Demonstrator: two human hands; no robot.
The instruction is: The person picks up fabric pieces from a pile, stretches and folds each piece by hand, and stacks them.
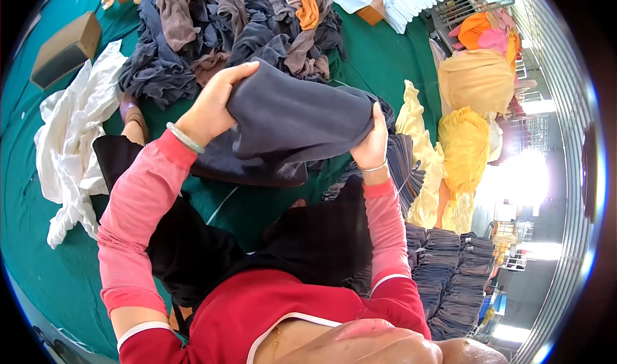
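As hands (214, 105) grip, dark cloth (299, 113), stretched sideways

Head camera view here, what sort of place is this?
Probably a textile or garment workshop: a big heap of loose cloth lies on green sheeting, with stacks of folded dark cloth at one side.

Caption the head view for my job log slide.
Left hand and right hand hold up a dark grey cloth before a jumbled cloth heap on green sheeting.
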